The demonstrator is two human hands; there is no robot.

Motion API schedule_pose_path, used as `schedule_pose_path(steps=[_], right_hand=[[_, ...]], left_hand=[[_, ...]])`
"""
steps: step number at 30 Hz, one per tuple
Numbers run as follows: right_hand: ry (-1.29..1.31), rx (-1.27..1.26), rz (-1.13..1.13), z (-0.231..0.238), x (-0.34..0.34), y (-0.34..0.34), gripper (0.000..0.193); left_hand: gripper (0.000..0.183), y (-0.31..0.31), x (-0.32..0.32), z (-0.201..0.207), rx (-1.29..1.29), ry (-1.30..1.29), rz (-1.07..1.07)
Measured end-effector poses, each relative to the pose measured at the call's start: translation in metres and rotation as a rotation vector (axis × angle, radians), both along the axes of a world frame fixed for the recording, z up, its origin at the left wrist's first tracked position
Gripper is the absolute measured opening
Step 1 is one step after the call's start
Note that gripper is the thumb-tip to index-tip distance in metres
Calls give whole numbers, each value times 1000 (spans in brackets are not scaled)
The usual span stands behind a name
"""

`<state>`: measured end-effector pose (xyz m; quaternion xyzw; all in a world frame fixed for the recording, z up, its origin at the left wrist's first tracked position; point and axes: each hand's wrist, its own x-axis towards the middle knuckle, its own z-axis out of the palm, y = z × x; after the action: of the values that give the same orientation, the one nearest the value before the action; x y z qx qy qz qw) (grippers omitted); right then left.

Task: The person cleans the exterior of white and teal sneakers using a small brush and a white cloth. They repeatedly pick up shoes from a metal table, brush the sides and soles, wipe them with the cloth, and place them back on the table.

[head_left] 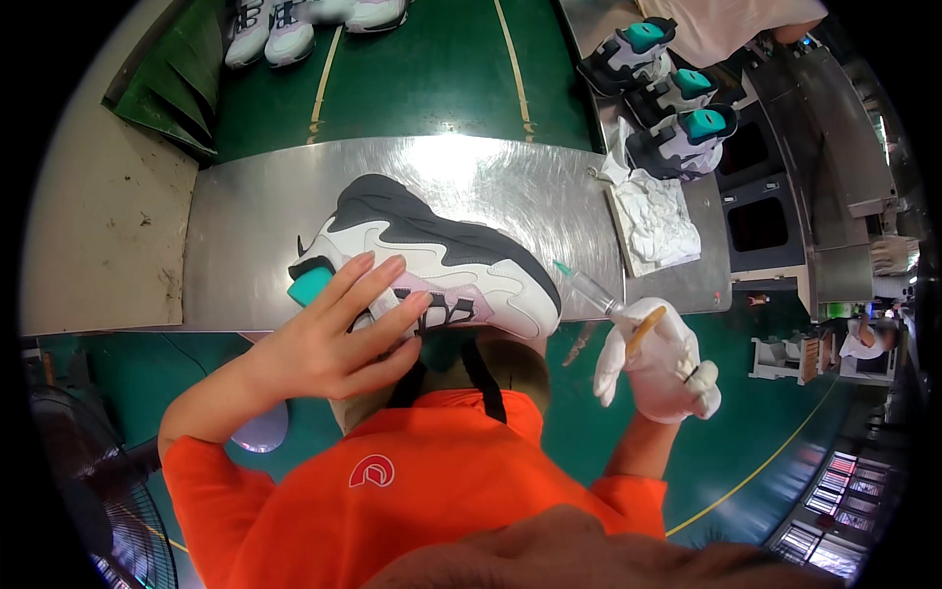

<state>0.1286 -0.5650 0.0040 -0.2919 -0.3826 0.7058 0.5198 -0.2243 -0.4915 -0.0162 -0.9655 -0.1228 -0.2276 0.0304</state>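
Observation:
A white, grey and lilac sneaker (442, 260) lies on its side at the near edge of the steel table, its dark sole facing away and its toe to the right. My bare left hand (339, 329) grips it over the laces, fingers spread across the upper; the thumb is hidden. Teal stuffing shows at the shoe's collar. To the right of the toe, my white-gloved right hand (662, 363) is closed on a clear syringe (592, 293) with a green tip. That tip points at the toe, apart from it. A tan, stick-like piece (645, 332) crosses the glove; its kind is unclear.
Several sneakers with teal stuffing (687, 142) stand at the back right. Crumpled white cloth (657, 221) lies on the right of the steel table (255, 216). Beyond a green surface (422, 88) sit more sneakers (289, 39). A fan (98, 491) is at lower left.

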Motion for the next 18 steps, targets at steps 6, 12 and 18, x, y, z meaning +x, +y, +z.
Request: schedule_pose_path(steps=[6, 12, 18], right_hand=[[-16, -25, 72, 2, -10, 6, 106], [-89, -143, 100, 5, -9, 13, 100], [-54, -116, 145, 4, 6, 14, 95]], left_hand=[[20, 2, 1, 3, -1, -5, -2], [19, -1, 5, 7, -10, 19, 36], [22, -13, 19, 6, -20, 19, 100]])
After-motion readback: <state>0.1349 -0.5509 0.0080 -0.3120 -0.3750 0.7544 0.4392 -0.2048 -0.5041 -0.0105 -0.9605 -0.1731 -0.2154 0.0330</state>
